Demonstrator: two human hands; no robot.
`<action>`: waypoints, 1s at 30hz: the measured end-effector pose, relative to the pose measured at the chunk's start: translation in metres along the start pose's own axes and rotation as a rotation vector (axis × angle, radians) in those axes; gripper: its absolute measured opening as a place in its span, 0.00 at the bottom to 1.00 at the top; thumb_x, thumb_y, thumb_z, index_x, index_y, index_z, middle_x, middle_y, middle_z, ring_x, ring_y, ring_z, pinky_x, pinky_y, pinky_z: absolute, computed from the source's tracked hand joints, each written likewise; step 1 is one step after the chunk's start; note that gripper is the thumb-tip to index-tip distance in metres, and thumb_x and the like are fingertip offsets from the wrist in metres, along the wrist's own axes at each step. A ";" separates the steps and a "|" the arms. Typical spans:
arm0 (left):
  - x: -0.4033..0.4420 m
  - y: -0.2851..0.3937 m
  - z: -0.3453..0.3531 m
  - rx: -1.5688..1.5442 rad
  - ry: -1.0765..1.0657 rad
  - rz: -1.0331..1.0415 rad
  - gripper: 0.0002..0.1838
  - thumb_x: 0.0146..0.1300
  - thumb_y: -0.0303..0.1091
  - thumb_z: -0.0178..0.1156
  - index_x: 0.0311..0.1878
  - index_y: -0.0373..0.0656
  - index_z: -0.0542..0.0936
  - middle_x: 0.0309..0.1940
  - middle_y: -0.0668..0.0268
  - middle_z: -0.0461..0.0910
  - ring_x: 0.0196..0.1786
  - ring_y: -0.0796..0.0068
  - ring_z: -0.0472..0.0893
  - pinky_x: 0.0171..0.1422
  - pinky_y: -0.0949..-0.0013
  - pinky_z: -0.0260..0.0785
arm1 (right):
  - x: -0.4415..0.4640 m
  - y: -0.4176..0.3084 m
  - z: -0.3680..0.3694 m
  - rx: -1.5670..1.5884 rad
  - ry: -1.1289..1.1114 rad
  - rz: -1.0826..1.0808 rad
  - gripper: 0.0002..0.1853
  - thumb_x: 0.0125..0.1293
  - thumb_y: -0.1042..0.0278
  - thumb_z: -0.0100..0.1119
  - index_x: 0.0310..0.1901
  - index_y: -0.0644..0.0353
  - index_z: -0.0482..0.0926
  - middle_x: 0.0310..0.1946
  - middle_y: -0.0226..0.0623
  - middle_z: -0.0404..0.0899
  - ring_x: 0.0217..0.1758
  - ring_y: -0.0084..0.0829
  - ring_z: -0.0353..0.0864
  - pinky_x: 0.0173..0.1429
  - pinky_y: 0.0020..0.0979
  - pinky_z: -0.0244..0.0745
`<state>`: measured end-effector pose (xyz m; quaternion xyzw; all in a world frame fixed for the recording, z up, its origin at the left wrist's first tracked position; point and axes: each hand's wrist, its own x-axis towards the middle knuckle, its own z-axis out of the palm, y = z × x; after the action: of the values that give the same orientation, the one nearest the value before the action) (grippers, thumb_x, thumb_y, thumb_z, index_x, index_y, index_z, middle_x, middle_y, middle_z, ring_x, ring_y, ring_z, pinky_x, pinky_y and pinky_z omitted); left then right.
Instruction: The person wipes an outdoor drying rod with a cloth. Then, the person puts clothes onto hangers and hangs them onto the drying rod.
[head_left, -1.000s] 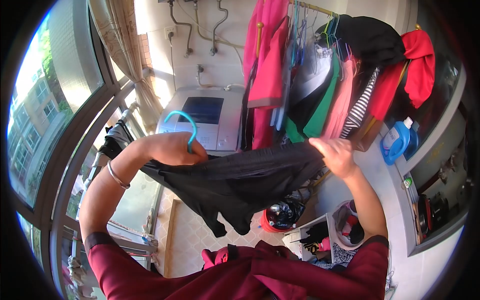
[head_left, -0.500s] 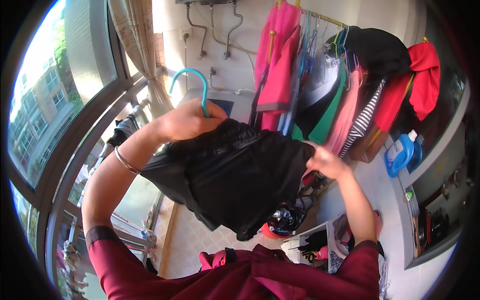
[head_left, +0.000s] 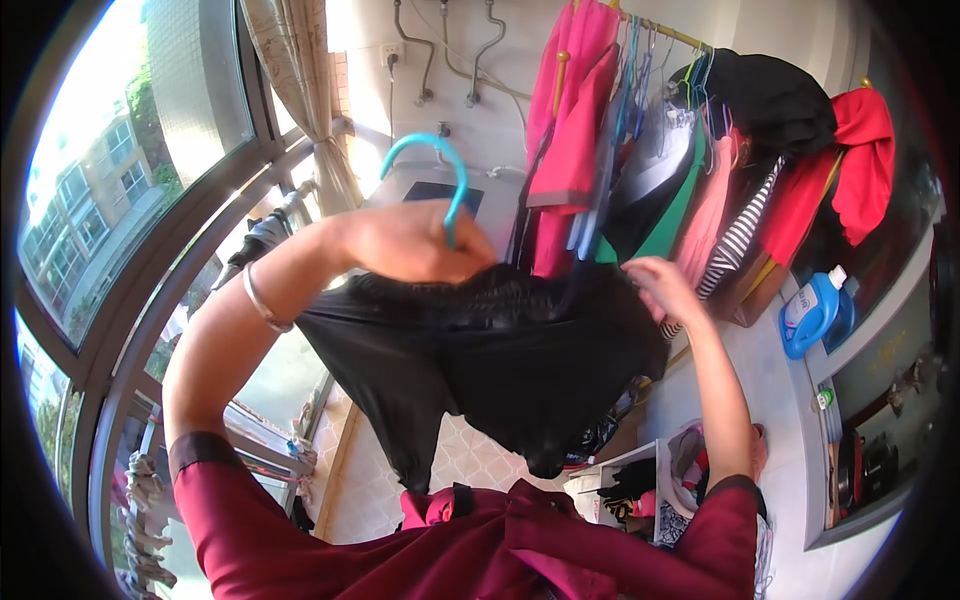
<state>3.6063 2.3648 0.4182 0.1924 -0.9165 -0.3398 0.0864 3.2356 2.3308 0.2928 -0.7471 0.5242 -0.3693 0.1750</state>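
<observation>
Black pants (head_left: pixel 490 350) with a gathered waistband hang stretched between my hands, their legs pointing down. My left hand (head_left: pixel 425 245) is closed at the left part of the waistband, with the hook of a turquoise hanger (head_left: pixel 455 160) rising out of it. The rest of the hanger is hidden by the hand and cloth. My right hand (head_left: pixel 662 290) pinches the right end of the waistband, fingers bent and thumb hidden. A silver bracelet (head_left: pixel 262 300) sits on my left wrist.
Clothes (head_left: pixel 655 180) hang on a rack behind the pants, beside a washing machine (head_left: pixel 400 185). A blue detergent bottle (head_left: pixel 812 315) stands on the right ledge. Windows (head_left: pixel 150 250) line the left. A shelf with clothes (head_left: pixel 630 495) is below right.
The pants have spread out wider, and their two legs now hang apart. My left hand and the hanger hook have shifted right and slightly down. My right hand has risen a little.
</observation>
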 end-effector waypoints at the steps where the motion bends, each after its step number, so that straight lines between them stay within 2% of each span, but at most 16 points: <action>1: 0.005 0.007 0.002 -0.053 0.049 -0.096 0.12 0.53 0.26 0.47 0.17 0.37 0.60 0.12 0.71 0.55 0.18 0.84 0.57 0.21 0.74 0.50 | 0.005 -0.001 0.009 -0.105 -0.047 -0.007 0.10 0.59 0.70 0.54 0.41 0.63 0.76 0.34 0.39 0.74 0.33 0.27 0.76 0.40 0.26 0.70; 4: 0.012 0.009 0.006 -0.155 0.162 -0.240 0.12 0.53 0.26 0.47 0.16 0.39 0.60 0.13 0.75 0.55 0.18 0.87 0.56 0.20 0.77 0.49 | 0.003 -0.034 -0.005 0.025 0.129 -0.108 0.12 0.59 0.69 0.55 0.43 0.64 0.76 0.34 0.38 0.76 0.37 0.27 0.76 0.43 0.25 0.70; 6: 0.016 0.008 0.008 -0.269 0.261 -0.275 0.12 0.53 0.27 0.49 0.16 0.41 0.63 0.14 0.77 0.55 0.18 0.88 0.56 0.20 0.79 0.48 | -0.014 -0.073 -0.004 0.143 0.112 -0.119 0.13 0.59 0.67 0.55 0.43 0.65 0.75 0.35 0.41 0.76 0.37 0.29 0.77 0.43 0.26 0.70; 8: 0.023 0.016 0.012 -0.336 0.362 -0.312 0.10 0.55 0.28 0.50 0.18 0.39 0.68 0.15 0.76 0.58 0.18 0.89 0.57 0.21 0.80 0.49 | -0.033 -0.116 0.009 -0.108 -0.032 -0.334 0.13 0.59 0.65 0.55 0.41 0.66 0.75 0.37 0.46 0.75 0.39 0.36 0.77 0.44 0.27 0.69; 10: 0.026 0.023 0.012 -0.258 0.367 -0.331 0.09 0.56 0.30 0.50 0.21 0.38 0.71 0.15 0.76 0.61 0.19 0.88 0.60 0.22 0.79 0.52 | -0.036 -0.123 0.029 -0.256 0.111 -0.529 0.12 0.58 0.65 0.56 0.37 0.65 0.75 0.32 0.48 0.75 0.36 0.43 0.77 0.38 0.30 0.70; 11: 0.025 0.026 0.013 -0.168 0.371 -0.341 0.09 0.57 0.31 0.51 0.24 0.37 0.73 0.16 0.75 0.65 0.19 0.87 0.62 0.23 0.79 0.55 | -0.031 -0.117 0.030 -0.281 0.064 -0.383 0.11 0.57 0.65 0.58 0.35 0.65 0.73 0.25 0.48 0.74 0.30 0.46 0.77 0.30 0.34 0.68; 12: 0.022 0.030 0.014 -0.172 0.378 -0.353 0.09 0.57 0.31 0.51 0.24 0.37 0.73 0.16 0.75 0.65 0.19 0.87 0.62 0.23 0.79 0.55 | -0.023 -0.109 0.033 -0.180 0.094 -0.396 0.10 0.57 0.67 0.58 0.34 0.65 0.73 0.18 0.47 0.71 0.21 0.44 0.74 0.24 0.35 0.65; 14: 0.016 0.036 0.014 0.193 0.526 -0.288 0.10 0.59 0.34 0.53 0.30 0.36 0.76 0.19 0.71 0.72 0.23 0.85 0.68 0.26 0.77 0.61 | -0.014 -0.112 0.026 -0.094 0.106 -0.389 0.10 0.57 0.69 0.58 0.33 0.67 0.73 0.17 0.47 0.69 0.18 0.40 0.71 0.24 0.32 0.64; 16: -0.004 0.033 0.010 0.323 0.657 -0.226 0.15 0.60 0.40 0.55 0.44 0.39 0.74 0.31 0.64 0.76 0.35 0.77 0.76 0.42 0.73 0.68 | -0.005 -0.119 0.018 -0.039 0.142 -0.455 0.08 0.57 0.70 0.58 0.34 0.67 0.75 0.19 0.46 0.71 0.17 0.29 0.70 0.25 0.26 0.66; 18: -0.034 0.019 0.013 0.565 0.908 0.017 0.19 0.59 0.39 0.57 0.52 0.42 0.71 0.42 0.59 0.73 0.44 0.71 0.75 0.51 0.68 0.67 | 0.004 -0.128 0.009 -0.017 0.131 -0.477 0.08 0.57 0.70 0.58 0.34 0.67 0.75 0.19 0.45 0.72 0.18 0.28 0.71 0.27 0.26 0.67; 20: -0.072 0.011 0.036 0.811 1.140 -0.060 0.24 0.55 0.36 0.60 0.55 0.44 0.69 0.51 0.58 0.67 0.54 0.67 0.69 0.57 0.63 0.63 | 0.012 -0.136 0.005 0.006 0.159 -0.576 0.08 0.58 0.70 0.58 0.34 0.67 0.75 0.19 0.44 0.72 0.20 0.22 0.68 0.27 0.26 0.67; 22: -0.116 0.003 0.075 0.889 1.229 -0.232 0.31 0.50 0.33 0.64 0.58 0.45 0.65 0.56 0.58 0.61 0.59 0.63 0.63 0.60 0.60 0.60 | 0.024 -0.146 0.002 0.013 0.168 -0.606 0.08 0.58 0.70 0.58 0.35 0.67 0.75 0.18 0.41 0.71 0.21 0.17 0.64 0.28 0.25 0.66; 24: -0.150 -0.017 0.129 0.785 1.421 -0.312 0.38 0.48 0.31 0.65 0.62 0.46 0.58 0.57 0.59 0.59 0.62 0.62 0.60 0.62 0.58 0.57 | 0.038 -0.162 0.002 0.064 0.178 -0.679 0.09 0.59 0.69 0.57 0.34 0.67 0.75 0.17 0.39 0.69 0.23 0.14 0.62 0.28 0.23 0.64; 26: -0.183 -0.042 0.184 0.676 1.548 -0.487 0.43 0.44 0.29 0.67 0.62 0.45 0.54 0.56 0.54 0.58 0.55 0.60 0.65 0.56 0.60 0.64 | 0.052 -0.184 0.002 0.015 0.177 -0.745 0.09 0.59 0.68 0.57 0.34 0.67 0.75 0.17 0.37 0.69 0.24 0.14 0.62 0.28 0.23 0.63; 28: -0.203 -0.058 0.242 0.241 1.759 -0.682 0.44 0.45 0.28 0.66 0.63 0.45 0.51 0.54 0.54 0.59 0.54 0.62 0.65 0.55 0.61 0.65 | 0.059 -0.212 0.008 0.070 0.132 -0.799 0.10 0.59 0.67 0.57 0.34 0.67 0.76 0.17 0.34 0.70 0.24 0.13 0.62 0.28 0.22 0.63; 30: -0.228 -0.078 0.301 -0.067 1.707 -0.822 0.46 0.46 0.30 0.67 0.64 0.45 0.48 0.52 0.54 0.61 0.54 0.63 0.65 0.55 0.61 0.65 | 0.068 -0.239 0.017 0.099 0.080 -0.822 0.09 0.60 0.68 0.56 0.36 0.66 0.76 0.20 0.29 0.74 0.27 0.12 0.65 0.32 0.20 0.64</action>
<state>3.7501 2.5824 0.1335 0.6811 -0.3940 -0.1142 0.6064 3.4167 2.3600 0.4619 -0.8700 0.1704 -0.4619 0.0282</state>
